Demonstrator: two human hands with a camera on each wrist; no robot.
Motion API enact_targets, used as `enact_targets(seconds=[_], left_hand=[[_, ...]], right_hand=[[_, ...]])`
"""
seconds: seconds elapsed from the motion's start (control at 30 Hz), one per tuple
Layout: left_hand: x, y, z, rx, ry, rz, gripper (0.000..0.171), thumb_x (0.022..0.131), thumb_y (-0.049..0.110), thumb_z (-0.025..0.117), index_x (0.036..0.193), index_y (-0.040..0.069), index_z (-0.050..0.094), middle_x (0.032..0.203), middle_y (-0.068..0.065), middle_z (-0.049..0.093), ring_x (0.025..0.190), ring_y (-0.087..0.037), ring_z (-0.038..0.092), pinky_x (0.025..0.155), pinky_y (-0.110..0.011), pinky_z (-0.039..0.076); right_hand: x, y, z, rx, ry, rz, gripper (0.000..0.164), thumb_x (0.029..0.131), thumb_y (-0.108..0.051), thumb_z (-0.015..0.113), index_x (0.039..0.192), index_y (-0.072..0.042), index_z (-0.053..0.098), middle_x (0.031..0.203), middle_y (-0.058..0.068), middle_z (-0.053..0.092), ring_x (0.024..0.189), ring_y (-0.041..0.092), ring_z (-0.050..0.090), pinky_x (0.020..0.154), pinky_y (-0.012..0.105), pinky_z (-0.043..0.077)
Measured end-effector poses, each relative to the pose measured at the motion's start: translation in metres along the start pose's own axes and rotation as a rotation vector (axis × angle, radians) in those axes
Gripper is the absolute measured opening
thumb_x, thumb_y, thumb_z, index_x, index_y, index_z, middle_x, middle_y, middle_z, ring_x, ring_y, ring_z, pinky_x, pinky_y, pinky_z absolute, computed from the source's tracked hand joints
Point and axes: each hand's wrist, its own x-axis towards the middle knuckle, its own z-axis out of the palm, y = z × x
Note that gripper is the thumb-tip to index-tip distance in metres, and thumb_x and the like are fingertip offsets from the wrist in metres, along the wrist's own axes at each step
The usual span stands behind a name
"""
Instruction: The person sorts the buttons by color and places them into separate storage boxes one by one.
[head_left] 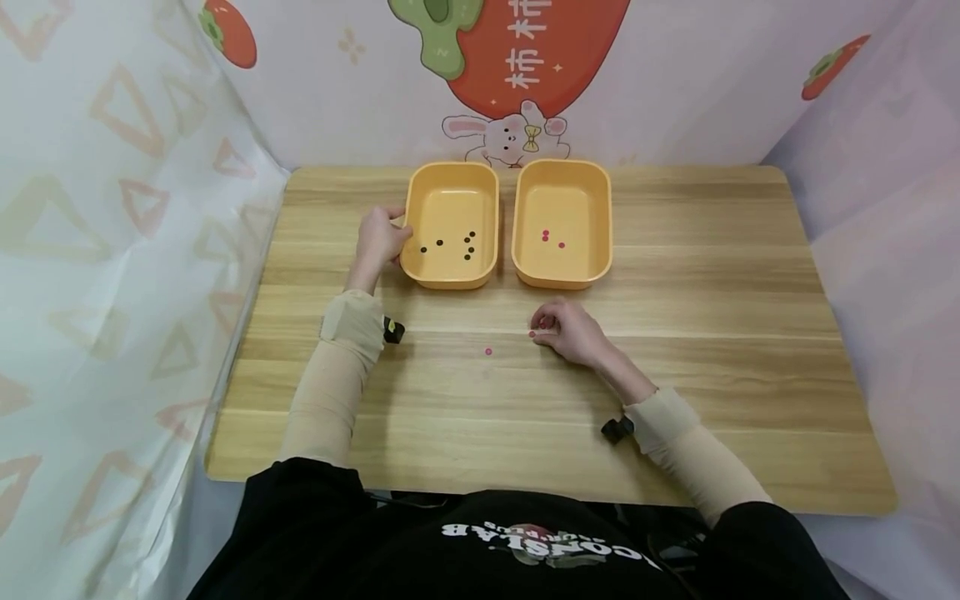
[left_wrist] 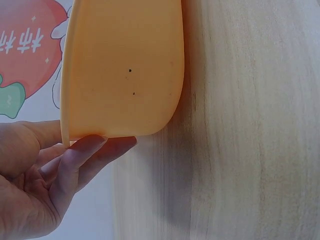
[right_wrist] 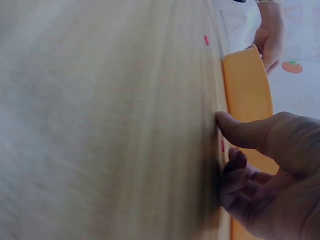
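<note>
Fingers and thumb of the left hand (head_left: 381,237) grip the left wall of the left yellow-orange bin (head_left: 450,279); the left wrist view shows the thumb and fingers on either side of its rim (left_wrist: 65,100). Several small round black pieces (head_left: 439,242) lie in that bin. The right hand (head_left: 573,333) is low at the tabletop, in front of the right bin (head_left: 562,282). Its thumb and curved fingers stand apart around a small pink-red piece (right_wrist: 223,145). Another such piece (head_left: 532,334) shows at the thumb tip. A separate pink-red piece (head_left: 488,352) lies to the left.
Three pink-red pieces (head_left: 562,245) lie in the right bin. Both bins stand side by side at the back of the wooden table (head_left: 712,333), before a printed backdrop (head_left: 675,92). Each wrist bears a black camera (head_left: 617,430).
</note>
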Motion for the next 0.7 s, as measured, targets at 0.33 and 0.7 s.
enact_targets(seconds=[0.33, 0.7], left_hand=[[-0.003, -0.001, -0.001, 0.0, 0.01, 0.004, 0.055, 0.108, 0.008, 0.06, 0.162, 0.006, 0.053, 0.126, -0.028, 0.078, 0.047, -0.013, 0.064, 0.054, -0.033, 0.068], [-0.005, 0.001, 0.0, 0.01, 0.017, 0.029, 0.053, 0.108, 0.008, 0.059, 0.16, 0.004, 0.054, 0.124, -0.033, 0.077, 0.042, -0.008, 0.06, 0.053, -0.035, 0.068]], right_hand=[[-0.005, 0.006, 0.01, 0.017, 0.069, -0.066, 0.009, 0.096, -0.01, 0.085, 0.093, -0.01, 0.076, 0.098, 0.008, 0.07, 0.085, 0.019, 0.062, 0.072, 0.027, 0.047], [-0.009, 0.019, 0.008, 0.315, 0.045, -0.067, 0.01, 0.101, -0.001, 0.076, 0.109, 0.004, 0.078, 0.096, 0.019, 0.08, 0.078, 0.007, 0.068, 0.067, 0.014, 0.056]])
